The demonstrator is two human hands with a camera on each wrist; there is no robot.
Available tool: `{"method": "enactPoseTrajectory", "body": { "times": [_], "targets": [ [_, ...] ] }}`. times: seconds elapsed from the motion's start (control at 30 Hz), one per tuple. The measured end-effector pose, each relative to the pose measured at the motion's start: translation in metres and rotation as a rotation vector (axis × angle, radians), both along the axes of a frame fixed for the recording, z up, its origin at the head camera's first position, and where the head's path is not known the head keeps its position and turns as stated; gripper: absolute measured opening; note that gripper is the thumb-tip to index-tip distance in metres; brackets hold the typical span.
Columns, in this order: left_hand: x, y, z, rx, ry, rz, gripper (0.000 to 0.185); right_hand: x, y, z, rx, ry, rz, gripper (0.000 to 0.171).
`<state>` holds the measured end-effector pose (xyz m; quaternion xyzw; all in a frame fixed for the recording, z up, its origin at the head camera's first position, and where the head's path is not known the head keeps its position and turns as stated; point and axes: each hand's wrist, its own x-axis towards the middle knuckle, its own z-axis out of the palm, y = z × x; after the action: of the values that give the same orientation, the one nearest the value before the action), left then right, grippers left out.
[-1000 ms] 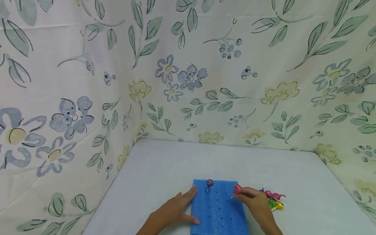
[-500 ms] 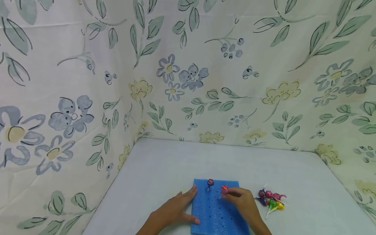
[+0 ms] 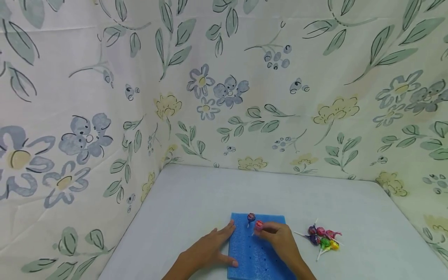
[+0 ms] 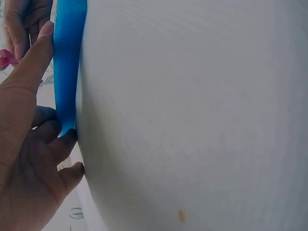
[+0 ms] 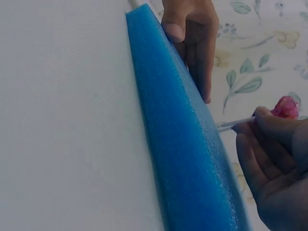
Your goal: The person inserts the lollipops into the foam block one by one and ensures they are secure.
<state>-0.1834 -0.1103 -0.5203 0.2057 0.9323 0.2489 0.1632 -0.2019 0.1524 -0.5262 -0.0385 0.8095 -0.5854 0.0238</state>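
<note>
Head view: right hand pinches a lollipop over the foam, left hand flat; a tilted stick could miss its hole.

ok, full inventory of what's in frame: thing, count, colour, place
foam block: 1, blue, dotted with holes, flat on the table near the front edge
standing lollipop: 1, purple-red wrapper, upright at the block's far edge
held lollipop: 1, pink-red wrapper, white stick, over the block beside the standing one
loose lollipops: a small pile, exact count unclear, purple, pink, green, yellow, on the table right of the block
table: 1, white
floral cloth: cream with blue, yellow and green print, behind and at both sides
left hand: 1, fingers straight, resting on the block's left edge
right hand: 1, pinches the held lollipop's stick
</note>
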Motion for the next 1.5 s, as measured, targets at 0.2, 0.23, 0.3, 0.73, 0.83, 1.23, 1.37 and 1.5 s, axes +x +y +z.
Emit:
{"method": "enactPoseTrajectory", "body": {
  "times": [0.2, 0.23, 0.3, 0.73, 0.83, 1.23, 1.37, 1.5],
  "targets": [
    [0.001, 0.000, -0.001, 0.021, 0.009, -0.014, 0.107, -0.001, -0.005, -0.003, 0.012, -0.001, 0.018, 0.012],
    [0.001, 0.000, -0.001, 0.022, 0.010, -0.015, 0.107, -0.001, -0.005, -0.003, 0.013, -0.001, 0.021, 0.012],
    [0.001, 0.000, 0.000, 0.018, 0.011, -0.013, 0.107, -0.002, -0.006, -0.004, 0.014, -0.001, 0.026, 0.012],
    [0.000, 0.000, 0.000, -0.011, 0.030, -0.014, 0.107, -0.004, -0.011, -0.006, 0.048, 0.042, 0.068, 0.010],
    [0.000, 0.001, 0.001, -0.019, 0.022, -0.008, 0.107, -0.004, -0.012, -0.007, 0.079, 0.060, 0.085, 0.007],
    [-0.001, 0.001, 0.000, -0.019, 0.004, -0.002, 0.107, -0.005, -0.014, -0.007, 0.208, 0.075, 0.092, 0.009],
    [-0.001, 0.000, -0.001, -0.015, 0.009, -0.004, 0.107, -0.005, -0.014, -0.007, 0.195, 0.077, 0.098, 0.010],
    [-0.001, 0.000, -0.002, -0.010, 0.018, -0.009, 0.107, -0.004, -0.012, -0.008, 0.174, 0.072, 0.105, 0.013]
  ]
}}
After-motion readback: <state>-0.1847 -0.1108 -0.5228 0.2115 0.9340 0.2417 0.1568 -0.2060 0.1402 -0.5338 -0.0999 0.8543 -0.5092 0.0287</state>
